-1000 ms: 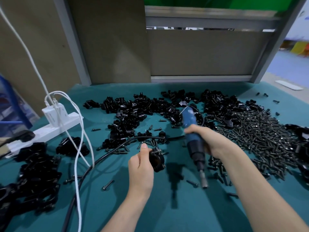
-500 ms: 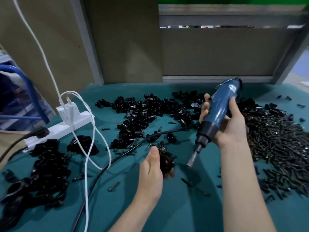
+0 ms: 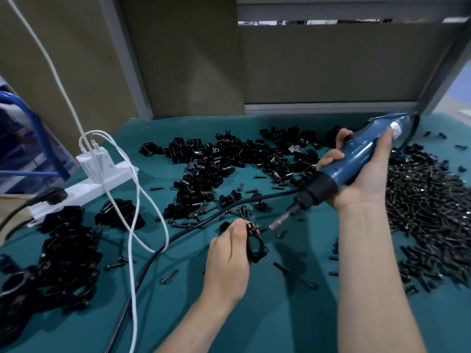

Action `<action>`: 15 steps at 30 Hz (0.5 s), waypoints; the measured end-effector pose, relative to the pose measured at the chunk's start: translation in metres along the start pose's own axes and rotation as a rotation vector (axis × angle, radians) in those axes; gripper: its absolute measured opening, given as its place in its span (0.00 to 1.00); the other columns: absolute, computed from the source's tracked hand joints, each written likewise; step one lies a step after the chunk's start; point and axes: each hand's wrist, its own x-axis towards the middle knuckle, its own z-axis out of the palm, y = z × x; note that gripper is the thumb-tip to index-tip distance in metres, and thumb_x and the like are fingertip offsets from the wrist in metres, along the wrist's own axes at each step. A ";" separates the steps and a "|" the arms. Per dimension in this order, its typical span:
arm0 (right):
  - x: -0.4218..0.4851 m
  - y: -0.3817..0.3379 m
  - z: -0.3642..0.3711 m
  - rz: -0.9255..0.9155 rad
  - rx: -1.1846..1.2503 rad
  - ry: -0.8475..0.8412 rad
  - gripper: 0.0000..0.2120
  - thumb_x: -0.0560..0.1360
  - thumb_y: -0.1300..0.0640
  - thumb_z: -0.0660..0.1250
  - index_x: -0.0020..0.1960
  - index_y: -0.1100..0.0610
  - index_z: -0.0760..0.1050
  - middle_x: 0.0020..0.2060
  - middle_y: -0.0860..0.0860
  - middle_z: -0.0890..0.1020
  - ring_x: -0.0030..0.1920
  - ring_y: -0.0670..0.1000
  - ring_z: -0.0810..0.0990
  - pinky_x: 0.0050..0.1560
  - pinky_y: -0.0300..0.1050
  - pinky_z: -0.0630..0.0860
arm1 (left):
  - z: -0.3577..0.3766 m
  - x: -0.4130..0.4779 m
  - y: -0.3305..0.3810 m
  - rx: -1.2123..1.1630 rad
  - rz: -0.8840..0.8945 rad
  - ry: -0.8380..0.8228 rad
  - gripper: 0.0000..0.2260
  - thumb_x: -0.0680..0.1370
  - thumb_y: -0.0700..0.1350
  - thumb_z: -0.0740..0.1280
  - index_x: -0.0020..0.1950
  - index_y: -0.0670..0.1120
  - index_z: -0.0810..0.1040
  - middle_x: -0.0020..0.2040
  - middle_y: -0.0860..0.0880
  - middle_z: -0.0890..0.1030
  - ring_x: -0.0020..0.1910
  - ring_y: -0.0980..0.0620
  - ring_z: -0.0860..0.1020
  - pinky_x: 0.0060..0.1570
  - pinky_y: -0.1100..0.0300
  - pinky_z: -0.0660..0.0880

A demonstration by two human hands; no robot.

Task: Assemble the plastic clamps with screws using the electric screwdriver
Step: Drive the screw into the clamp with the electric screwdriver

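At the far left we see a heap of assembled black clamps [image 3: 63, 250] lying on the teal surface [image 3: 280, 322], with a white power strip [image 3: 84, 192] just behind it. A white charger [image 3: 95, 159] and a black plug [image 3: 51, 196] sit in the strip, and white cables [image 3: 136, 200] loop down from the charger across the surface. A black cord [image 3: 158, 250] runs from the near edge diagonally up towards the centre. Behind it we find a wide scatter of loose clamp parts [image 3: 216, 161], with single screws lying among them and in front of them.

In the middle foreground our left hand [image 3: 229, 261] has thumb and fingers curled round one plastic clamp [image 3: 262, 250], gripping it from the left side. To its right, our right hand [image 3: 362, 182] is wrapped round the blue body of the electric screwdriver [image 3: 356, 154]. The tool is tilted, its bit [image 3: 276, 223] pointing down and left, the tip near the top of the clamp with a small gap showing between them. The two hands are apart, each clamped on its own thing.

On the right a broad pile of black screws [image 3: 428, 212] covers the surface, running behind the right forearm.
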 end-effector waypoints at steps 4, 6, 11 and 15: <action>-0.001 0.005 0.008 -0.043 0.002 0.065 0.25 0.75 0.32 0.59 0.41 0.54 0.77 0.34 0.44 0.79 0.25 0.44 0.71 0.28 0.36 0.70 | 0.000 -0.002 0.003 0.014 0.033 0.021 0.33 0.76 0.66 0.48 0.40 0.37 0.74 0.30 0.38 0.70 0.31 0.40 0.68 0.35 0.41 0.65; 0.000 0.007 0.010 -0.064 -0.030 0.055 0.23 0.76 0.32 0.58 0.48 0.53 0.72 0.37 0.44 0.80 0.25 0.44 0.71 0.29 0.36 0.70 | 0.000 -0.003 0.005 -0.005 0.029 0.028 0.32 0.76 0.66 0.48 0.41 0.40 0.75 0.30 0.38 0.70 0.31 0.41 0.68 0.35 0.44 0.65; -0.001 0.011 0.013 -0.055 -0.043 0.010 0.23 0.76 0.33 0.59 0.43 0.53 0.75 0.38 0.44 0.81 0.25 0.44 0.71 0.30 0.36 0.70 | 0.000 -0.003 0.006 -0.034 0.003 0.048 0.29 0.75 0.67 0.49 0.41 0.45 0.77 0.31 0.36 0.70 0.31 0.40 0.69 0.34 0.42 0.68; -0.002 0.012 0.014 -0.039 -0.037 -0.016 0.25 0.76 0.33 0.59 0.38 0.52 0.78 0.36 0.44 0.80 0.25 0.44 0.71 0.29 0.36 0.71 | -0.001 -0.002 0.004 -0.048 -0.037 0.023 0.32 0.74 0.68 0.49 0.43 0.42 0.77 0.34 0.33 0.72 0.34 0.37 0.72 0.39 0.38 0.72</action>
